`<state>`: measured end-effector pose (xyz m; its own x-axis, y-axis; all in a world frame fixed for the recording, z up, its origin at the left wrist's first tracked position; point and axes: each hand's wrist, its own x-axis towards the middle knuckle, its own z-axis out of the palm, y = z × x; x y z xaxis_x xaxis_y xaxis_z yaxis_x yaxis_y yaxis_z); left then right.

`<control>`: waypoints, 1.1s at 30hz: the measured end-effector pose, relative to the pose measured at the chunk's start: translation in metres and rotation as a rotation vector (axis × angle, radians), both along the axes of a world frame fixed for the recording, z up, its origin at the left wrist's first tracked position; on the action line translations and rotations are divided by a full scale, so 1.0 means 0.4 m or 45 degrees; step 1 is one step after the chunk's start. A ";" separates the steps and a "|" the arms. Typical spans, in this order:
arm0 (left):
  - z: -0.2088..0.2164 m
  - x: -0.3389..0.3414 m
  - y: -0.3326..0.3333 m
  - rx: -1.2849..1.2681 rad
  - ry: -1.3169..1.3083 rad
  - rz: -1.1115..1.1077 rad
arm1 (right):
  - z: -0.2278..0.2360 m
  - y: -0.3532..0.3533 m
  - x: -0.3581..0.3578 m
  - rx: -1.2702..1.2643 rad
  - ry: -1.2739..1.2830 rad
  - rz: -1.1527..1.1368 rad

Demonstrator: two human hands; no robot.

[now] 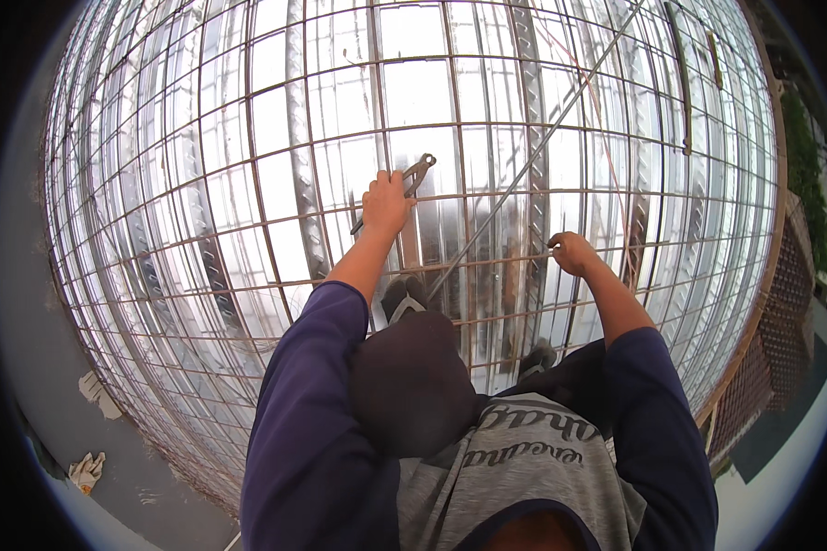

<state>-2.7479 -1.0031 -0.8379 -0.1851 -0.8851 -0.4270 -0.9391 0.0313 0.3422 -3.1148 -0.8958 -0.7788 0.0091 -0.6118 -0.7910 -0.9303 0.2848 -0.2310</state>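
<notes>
You are crouched on a rebar grid (248,184) laid over shiny corrugated decking (413,92), both feet set on the bars; the left shoe (402,298) shows just past your knee, the right shoe (538,356) lower down.

Left hand (386,204): fist closed around the handles of a pair of pincers (412,179). The tool runs diagonally, head up and to the right, handle ends poking out below the fist. The head sits right at a bar crossing, probably because that is where a tie goes; whether the head is closed on wire is too small to tell.

Right hand (572,252): fingers curled in, tips pressed together at a horizontal bar, pinching at something thin there. It looks like wire, but you cannot make it out for certain. The hand sits one bay to the right of the pincers, so both hands work the same row.

A long thin rod (533,156) lies loose across the mesh, slanting from near your left foot up to the top right. It passes between your two hands and touches neither.

Off the deck, lower left: a pale glove or rag (87,470) on grey concrete (37,367). Right edge: brick wall (781,331) below.
</notes>
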 end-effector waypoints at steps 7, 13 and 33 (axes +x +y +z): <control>0.023 0.010 -0.068 0.171 -0.023 -0.153 | 0.017 0.015 0.074 0.078 0.081 -0.109; 0.008 0.001 -0.072 0.188 -0.051 -0.088 | 0.062 -0.038 0.090 0.113 0.204 -0.195; 0.121 -0.198 -0.281 0.604 0.021 -0.496 | -0.269 0.004 0.134 -0.313 -0.302 -0.870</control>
